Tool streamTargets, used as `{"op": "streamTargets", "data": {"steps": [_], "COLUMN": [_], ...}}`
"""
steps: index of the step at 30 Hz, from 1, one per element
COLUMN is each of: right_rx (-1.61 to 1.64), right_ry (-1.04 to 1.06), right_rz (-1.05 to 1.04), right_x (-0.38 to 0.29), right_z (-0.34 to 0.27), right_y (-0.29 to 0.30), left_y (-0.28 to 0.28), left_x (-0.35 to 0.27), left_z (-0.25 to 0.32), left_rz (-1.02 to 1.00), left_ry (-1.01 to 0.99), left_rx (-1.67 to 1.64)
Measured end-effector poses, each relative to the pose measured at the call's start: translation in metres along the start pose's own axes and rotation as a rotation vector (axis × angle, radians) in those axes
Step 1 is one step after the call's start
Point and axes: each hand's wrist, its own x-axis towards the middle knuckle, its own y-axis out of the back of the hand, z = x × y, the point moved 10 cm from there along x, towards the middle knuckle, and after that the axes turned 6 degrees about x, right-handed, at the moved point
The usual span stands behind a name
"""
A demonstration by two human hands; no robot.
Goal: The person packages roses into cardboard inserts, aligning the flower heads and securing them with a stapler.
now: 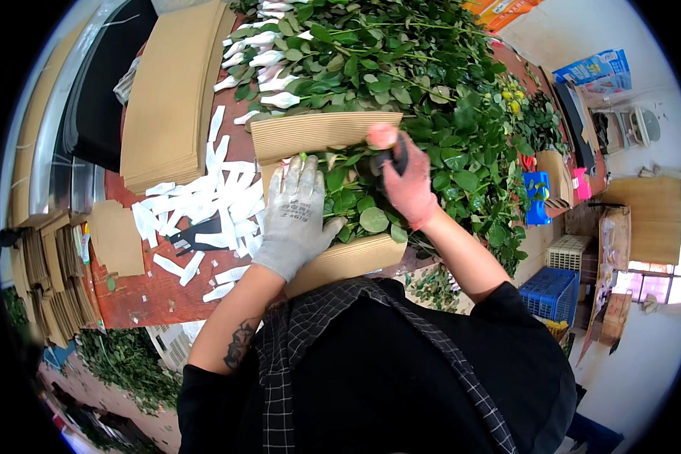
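My left hand [298, 218], in a grey coated work glove, presses flat with its fingers together on leafy stems and flower heads lying in a sheet of corrugated cardboard [326, 133]. My right hand [411, 179], in a pink glove, grips a dark tool, blurred, over the green leaves [369, 213]. A pink object at the tool's top is too blurred to name. The cardboard's far flap stands up behind the leaves; its near flap [352, 261] lies by my apron. White mesh sleeves [227, 198] are strewn left of my left hand.
Beyond the cardboard, stems with white-sleeved heads [281, 100] and dense foliage [442, 113] cover much of the red table [170, 298]. A tall stack of cardboard sheets [167, 102] stands at the left. Blue holders [537, 196] and a blue crate [549, 292] are at the right.
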Motion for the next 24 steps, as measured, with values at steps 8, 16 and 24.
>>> {"op": "streamTargets", "data": {"steps": [8, 16, 24], "right_rx": [0.407, -0.558, -1.985], "right_ry": [-0.072, 0.210, -0.730], "right_rz": [0.321, 0.230, 0.672], "right_x": [0.031, 0.072, 0.025], "right_z": [0.020, 0.039, 0.049], "right_y": [0.119, 0.375, 0.693], "left_y": [-0.008, 0.000, -0.002], "left_x": [-0.003, 0.003, 0.006], "left_z": [-0.005, 0.007, 0.012], "left_rz": [-0.055, -0.044, -0.079], "left_ry": [0.037, 0.023, -0.025], "left_rx": [0.043, 0.084, 0.077]}}
